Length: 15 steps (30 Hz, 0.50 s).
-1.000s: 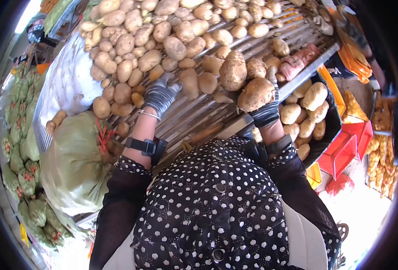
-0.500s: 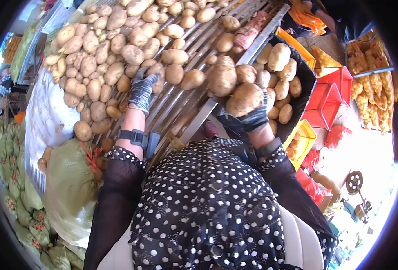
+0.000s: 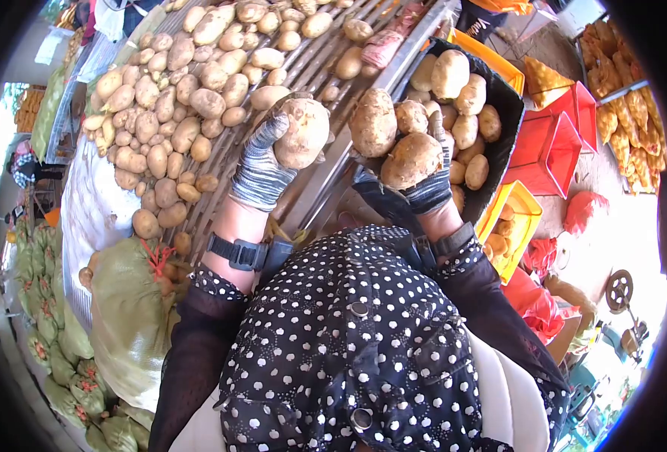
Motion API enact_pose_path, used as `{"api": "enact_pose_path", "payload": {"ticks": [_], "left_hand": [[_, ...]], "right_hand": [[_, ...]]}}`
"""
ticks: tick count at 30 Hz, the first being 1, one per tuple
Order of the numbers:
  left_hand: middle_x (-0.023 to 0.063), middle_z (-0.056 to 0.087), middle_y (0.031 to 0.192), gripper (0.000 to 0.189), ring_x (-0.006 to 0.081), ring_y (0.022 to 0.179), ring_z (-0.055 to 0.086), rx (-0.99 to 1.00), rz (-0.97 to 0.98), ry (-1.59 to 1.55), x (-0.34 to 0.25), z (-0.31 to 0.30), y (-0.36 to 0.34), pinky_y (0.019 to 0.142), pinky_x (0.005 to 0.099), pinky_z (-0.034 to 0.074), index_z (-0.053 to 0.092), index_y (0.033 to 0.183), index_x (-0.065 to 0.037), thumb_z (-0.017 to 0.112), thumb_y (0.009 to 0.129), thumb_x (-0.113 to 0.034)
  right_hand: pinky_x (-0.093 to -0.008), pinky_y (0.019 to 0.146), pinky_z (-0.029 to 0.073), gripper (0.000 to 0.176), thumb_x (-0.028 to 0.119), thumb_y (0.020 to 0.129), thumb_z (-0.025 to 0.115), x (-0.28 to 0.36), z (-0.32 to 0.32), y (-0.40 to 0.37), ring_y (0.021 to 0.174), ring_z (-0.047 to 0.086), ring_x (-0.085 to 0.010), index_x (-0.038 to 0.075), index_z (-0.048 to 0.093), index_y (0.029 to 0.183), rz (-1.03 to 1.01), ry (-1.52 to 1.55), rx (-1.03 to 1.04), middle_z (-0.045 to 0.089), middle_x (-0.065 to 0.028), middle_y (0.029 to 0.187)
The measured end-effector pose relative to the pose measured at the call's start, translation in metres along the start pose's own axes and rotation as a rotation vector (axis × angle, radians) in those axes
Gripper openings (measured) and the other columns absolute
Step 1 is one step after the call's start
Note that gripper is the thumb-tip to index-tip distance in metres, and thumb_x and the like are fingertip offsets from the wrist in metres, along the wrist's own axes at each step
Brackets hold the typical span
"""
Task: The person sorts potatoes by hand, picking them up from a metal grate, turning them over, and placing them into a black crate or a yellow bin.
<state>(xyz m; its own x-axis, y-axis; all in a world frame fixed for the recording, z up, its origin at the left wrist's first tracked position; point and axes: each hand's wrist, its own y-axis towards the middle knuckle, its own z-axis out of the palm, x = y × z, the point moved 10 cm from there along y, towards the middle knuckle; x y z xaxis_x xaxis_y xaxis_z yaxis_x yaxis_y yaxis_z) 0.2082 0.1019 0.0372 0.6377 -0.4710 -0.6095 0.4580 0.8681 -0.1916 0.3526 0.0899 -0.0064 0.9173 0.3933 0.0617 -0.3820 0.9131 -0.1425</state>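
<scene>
Both gloved hands full of spuds

Left hand (image 3: 260, 175) has its fingers (image 3: 272, 129) curled round a big potato (image 3: 303, 133), held above the slatted tabletop (image 3: 303, 68). Right hand (image 3: 428, 190) grips a second potato (image 3: 411, 160) from underneath, with a third potato (image 3: 373, 122) just beside it. Right of that hand sits a black tub (image 3: 511, 105) of potatoes, and the loose pile (image 3: 168, 98) lies out left.
</scene>
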Motion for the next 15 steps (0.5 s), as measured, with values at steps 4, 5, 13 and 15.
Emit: {"api": "enact_pose_path", "payload": {"ticks": [4,5,13,15], "left_hand": [[0.0135,0.056,0.117,0.056,0.0250,0.105,0.057,0.001,-0.066,-0.027,0.045,0.029,0.020,0.092,0.0377,0.048,0.048,0.124,-0.003,0.061,0.084,-0.038],[0.0134,0.057,0.116,0.056,0.0252,0.103,0.058,0.006,-0.101,-0.011,0.061,0.042,0.027,0.091,0.0378,0.049,0.048,0.123,-0.003,0.060,0.084,-0.041],[0.0100,0.060,0.110,0.053,0.0230,0.095,0.062,0.020,-0.433,0.169,0.207,0.119,0.079,0.074,0.0410,0.056,0.050,0.122,-0.007,0.054,0.087,-0.046],[0.0095,0.060,0.110,0.050,0.0220,0.097,0.062,-0.006,-0.551,0.139,0.253,0.138,0.086,0.078,0.0390,0.055,0.051,0.121,-0.008,0.056,0.087,-0.043]], "right_hand": [[-0.0472,0.108,0.022,0.055,0.051,0.086,0.048,0.038,-0.006,-0.034,0.125,0.037,-0.0286,0.013,0.049,0.126,-0.075,0.046,0.041,0.044,-0.0098,0.133],[-0.0474,0.109,0.022,0.055,0.051,0.087,0.048,0.053,-0.010,-0.046,0.126,0.037,-0.0287,0.013,0.048,0.126,-0.113,0.058,0.047,0.044,-0.0099,0.134],[-0.0491,0.090,0.047,0.043,0.048,0.088,0.052,0.168,-0.076,-0.170,0.101,0.059,-0.0301,0.011,0.058,0.110,-0.421,0.268,-0.039,0.063,-0.0120,0.108],[-0.0490,0.086,0.049,0.042,0.047,0.088,0.052,0.192,-0.099,-0.214,0.098,0.061,-0.0302,0.012,0.058,0.109,-0.522,0.239,-0.115,0.063,-0.0114,0.106]]}}
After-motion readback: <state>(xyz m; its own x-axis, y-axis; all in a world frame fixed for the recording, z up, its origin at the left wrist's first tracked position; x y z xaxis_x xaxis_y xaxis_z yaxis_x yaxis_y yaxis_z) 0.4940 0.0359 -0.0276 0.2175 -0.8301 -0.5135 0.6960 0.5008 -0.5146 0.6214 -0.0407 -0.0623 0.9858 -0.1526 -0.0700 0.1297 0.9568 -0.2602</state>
